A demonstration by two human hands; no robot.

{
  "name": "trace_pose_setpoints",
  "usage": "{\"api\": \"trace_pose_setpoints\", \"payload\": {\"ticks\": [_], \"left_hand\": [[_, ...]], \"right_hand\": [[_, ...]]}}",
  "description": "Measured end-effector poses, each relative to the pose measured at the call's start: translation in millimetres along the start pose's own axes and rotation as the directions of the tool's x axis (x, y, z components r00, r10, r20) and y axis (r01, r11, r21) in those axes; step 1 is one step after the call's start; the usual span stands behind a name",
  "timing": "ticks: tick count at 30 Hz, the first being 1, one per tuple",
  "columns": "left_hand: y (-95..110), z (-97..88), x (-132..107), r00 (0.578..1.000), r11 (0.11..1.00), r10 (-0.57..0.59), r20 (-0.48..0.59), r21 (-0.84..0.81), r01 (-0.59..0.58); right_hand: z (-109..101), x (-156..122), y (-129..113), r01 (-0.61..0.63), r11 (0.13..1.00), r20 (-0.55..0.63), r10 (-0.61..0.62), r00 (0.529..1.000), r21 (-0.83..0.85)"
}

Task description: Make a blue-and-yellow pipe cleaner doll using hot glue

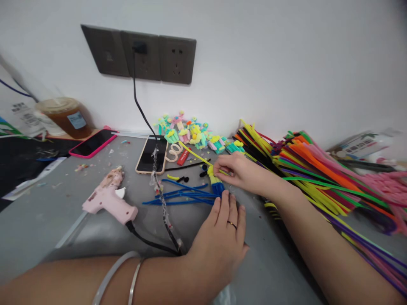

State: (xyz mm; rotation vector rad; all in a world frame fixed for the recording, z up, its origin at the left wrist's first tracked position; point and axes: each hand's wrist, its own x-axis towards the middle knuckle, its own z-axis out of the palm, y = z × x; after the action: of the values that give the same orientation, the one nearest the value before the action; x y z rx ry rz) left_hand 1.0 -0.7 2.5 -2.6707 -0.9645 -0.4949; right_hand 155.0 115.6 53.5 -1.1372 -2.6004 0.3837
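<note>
A small yellow-and-blue pipe-cleaner figure (217, 187) lies on the grey table between my hands. My left hand (222, 235) rests flat with its fingers stretched out, the fingertips against the figure's blue end. My right hand (237, 171) is closed in a pinch at the yellow end, on a yellow pipe cleaner (195, 153) that runs off to the upper left. Its fingertips partly cover the yellow part. Several loose blue pipe cleaners (181, 195) lie just left of the figure. Short black pieces (184, 179) and a yellow scrap (173, 177) are close by.
A pink glue gun (110, 199) lies at left, its black cord crossing the table. Phones (152, 154), (93, 144) and a drink cup (68, 118) stand behind. Finished pipe-cleaner figures (197, 135) line the wall; a large bundle of coloured pipe cleaners (318, 169) fills the right.
</note>
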Motion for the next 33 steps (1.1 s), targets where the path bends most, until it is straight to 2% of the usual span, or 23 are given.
{"api": "trace_pose_setpoints", "payload": {"ticks": [8, 22, 28, 30, 33], "left_hand": [[-1, -1.1, 0, 1.000, 1.000, 0.006, 0.000, 0.005, -0.006], [0, -0.7, 1, 1.000, 1.000, 0.003, 0.023, -0.008, -0.003], [1, -2.0, -1, 0.999, 0.999, -0.009, 0.049, -0.037, 0.011], [2, -1.4, -1, 0.998, 0.999, -0.013, 0.058, -0.048, 0.016], [2, 0.3, -1, 0.997, 0.998, -0.015, 0.072, -0.062, 0.019]], "right_hand": [[-7, -2, 2, -0.014, 0.998, -0.074, 0.018, 0.997, 0.065], [-4, 0, -1, -0.004, 0.998, -0.019, 0.005, 1.000, 0.059], [-11, 1, -14, -0.032, 0.996, -0.181, 0.048, 0.982, 0.087], [-8, 3, -19, -0.021, 0.998, -0.170, 0.033, 0.985, 0.066], [-2, 6, -28, 0.007, 1.000, -0.089, -0.008, 0.996, -0.010]]}}
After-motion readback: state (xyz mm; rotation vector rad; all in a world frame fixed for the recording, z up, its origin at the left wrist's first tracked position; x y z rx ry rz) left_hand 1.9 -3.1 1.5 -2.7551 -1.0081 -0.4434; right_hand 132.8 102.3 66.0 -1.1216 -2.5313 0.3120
